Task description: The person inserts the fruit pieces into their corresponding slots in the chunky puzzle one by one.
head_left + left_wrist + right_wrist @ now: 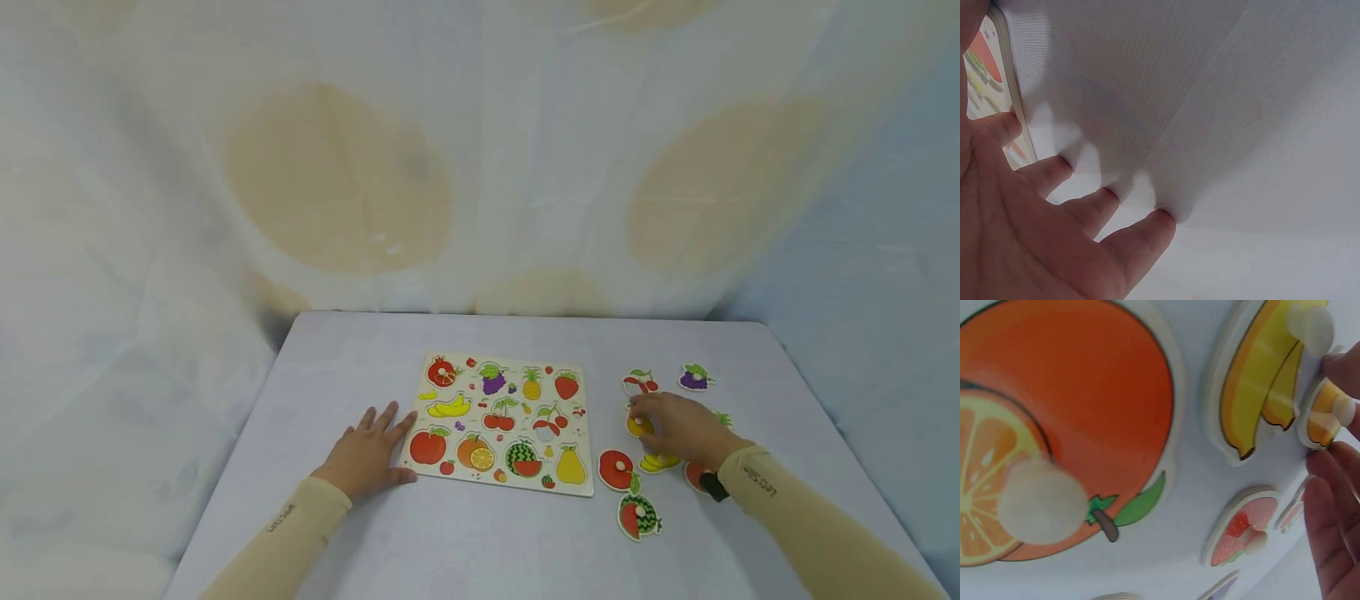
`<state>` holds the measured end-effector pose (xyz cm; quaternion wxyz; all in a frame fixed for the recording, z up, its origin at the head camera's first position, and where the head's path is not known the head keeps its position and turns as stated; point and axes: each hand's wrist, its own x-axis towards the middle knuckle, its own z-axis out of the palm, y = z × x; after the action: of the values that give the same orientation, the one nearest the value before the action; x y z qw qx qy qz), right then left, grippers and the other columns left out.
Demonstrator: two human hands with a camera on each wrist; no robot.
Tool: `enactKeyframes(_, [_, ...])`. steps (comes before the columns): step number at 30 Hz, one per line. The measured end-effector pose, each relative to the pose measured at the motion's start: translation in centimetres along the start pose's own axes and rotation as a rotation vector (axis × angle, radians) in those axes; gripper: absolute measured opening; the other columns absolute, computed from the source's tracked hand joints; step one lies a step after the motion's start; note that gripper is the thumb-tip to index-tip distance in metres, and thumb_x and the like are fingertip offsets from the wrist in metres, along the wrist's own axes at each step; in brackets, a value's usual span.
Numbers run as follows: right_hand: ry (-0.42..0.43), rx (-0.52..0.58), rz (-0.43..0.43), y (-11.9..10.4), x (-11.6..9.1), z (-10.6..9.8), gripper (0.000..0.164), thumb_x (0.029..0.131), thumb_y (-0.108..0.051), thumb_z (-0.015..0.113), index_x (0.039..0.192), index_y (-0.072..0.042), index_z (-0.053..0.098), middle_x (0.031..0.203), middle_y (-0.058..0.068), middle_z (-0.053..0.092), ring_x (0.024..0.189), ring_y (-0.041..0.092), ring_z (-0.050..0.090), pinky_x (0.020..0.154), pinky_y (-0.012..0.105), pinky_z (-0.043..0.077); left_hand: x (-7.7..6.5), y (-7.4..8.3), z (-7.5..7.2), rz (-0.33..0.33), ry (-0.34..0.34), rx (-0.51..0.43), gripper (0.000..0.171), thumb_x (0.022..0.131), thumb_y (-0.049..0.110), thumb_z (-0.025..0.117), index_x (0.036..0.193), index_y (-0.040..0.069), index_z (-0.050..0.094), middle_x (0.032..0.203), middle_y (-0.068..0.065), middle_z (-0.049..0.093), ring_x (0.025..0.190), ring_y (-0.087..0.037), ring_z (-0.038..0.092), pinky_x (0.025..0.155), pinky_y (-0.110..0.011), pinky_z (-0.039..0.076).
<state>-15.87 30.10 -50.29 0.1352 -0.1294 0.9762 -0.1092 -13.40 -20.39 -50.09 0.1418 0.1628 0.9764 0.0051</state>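
Observation:
My left hand [367, 454] lies with spread fingers on the table beside the left edge of a wooden fruit puzzle board [465, 425]; in the left wrist view, a finger touches the board's edge [1010, 81]. At the right, my right hand [686, 429] holds a small yellow fruit puzzle piece [639, 423] between thumb and fingers. In the right wrist view, that yellow piece [1324, 415] shows its pale knob among the fingertips. Whether it is lifted off the table I cannot tell. Close by lie a banana piece [658, 462] and an orange piece [1104, 381].
More knobbed pieces lie around my right hand: cherries [640, 382], grapes [695, 377], an apple [617, 470], a watermelon [639, 517] and a strawberry [1244, 528]. A pineapple piece [724, 419] is partly hidden behind the hand. A curtain [525, 167] hangs behind the white table [480, 550].

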Motion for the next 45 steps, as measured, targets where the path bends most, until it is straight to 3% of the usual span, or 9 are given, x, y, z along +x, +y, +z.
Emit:
enactKeyframes(12, [0.056,-0.056,-0.031,-0.51,-0.58,-0.19,0.037,0.078,-0.032,0.085,0.111,-0.022,0.073,0.137,0.009,0.058,0.122,0.036,0.055,0.095,0.054,0.050,-0.31,0.24,-0.35,-0.002,-0.004,-0.015,0.096,0.078,0.059,0.078,0.157,0.025,0.035,0.160,-0.015,0.029,0.142,-0.049,0.027,0.103,-0.067,0.036])
enactKeyframes(17, [0.082,-0.020,-0.048,-0.59,-0.58,-0.08,0.035,0.078,-0.028,0.086,0.110,-0.021,0.073,0.139,0.009,0.058,0.124,0.036,0.055,0.096,0.053,0.050,-0.35,0.26,-0.28,0.001,-0.002,-0.007,0.095,0.078,0.058,0.078,0.156,0.024,0.036,0.160,-0.015,0.030,0.142,-0.049,0.028,0.103,-0.066,0.037])
enactKeyframes(25, [0.052,0.048,-0.068,-0.01,-0.38,0.00,0.034,0.078,-0.021,0.086,0.109,-0.020,0.073,0.137,0.009,0.059,0.127,0.037,0.052,0.101,0.056,0.045,-0.20,-0.01,0.12,0.002,0.003,-0.004,0.096,0.078,0.059,0.077,0.157,0.024,0.035,0.160,-0.015,0.030,0.142,-0.049,0.027,0.103,-0.066,0.037])
enactKeyframes(37, [0.046,-0.015,-0.034,0.17,-0.30,0.16,0.037,0.077,-0.030,0.087,0.110,-0.024,0.073,0.131,0.007,0.062,0.121,0.033,0.056,0.097,0.053,0.049,0.03,-0.23,0.43,0.000,-0.005,-0.021,0.096,0.078,0.060,0.077,0.157,0.025,0.034,0.161,-0.014,0.028,0.142,-0.049,0.026,0.104,-0.067,0.035])
enactKeyframes(45, [0.088,-0.063,-0.069,0.24,-0.53,0.12,0.037,0.077,-0.032,0.086,0.110,-0.020,0.073,0.132,0.007,0.062,0.116,0.032,0.059,0.093,0.050,0.052,0.08,-0.19,0.53,0.006,0.016,-0.005,0.096,0.078,0.060,0.077,0.157,0.025,0.035,0.160,-0.015,0.029,0.142,-0.049,0.027,0.103,-0.067,0.036])
